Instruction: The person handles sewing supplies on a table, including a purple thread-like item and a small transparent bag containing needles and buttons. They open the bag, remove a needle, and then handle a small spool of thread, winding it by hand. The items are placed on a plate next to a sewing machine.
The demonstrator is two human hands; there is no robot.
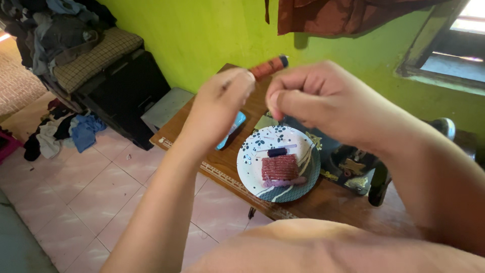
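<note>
Left hand (222, 103) raised above the tabletop (222, 164), its grip clamped on a reddish-brown thread spool (269, 66) with a dark end; the spool juts up and to the right from the fingertips. Right hand (308, 98) just beside it, thumb and forefinger pinched together; whether they hold a thread cannot be told. Below both hands sits a patterned plate (252, 151) carrying a row of red spools (279, 167) and a dark spool (277, 151).
</note>
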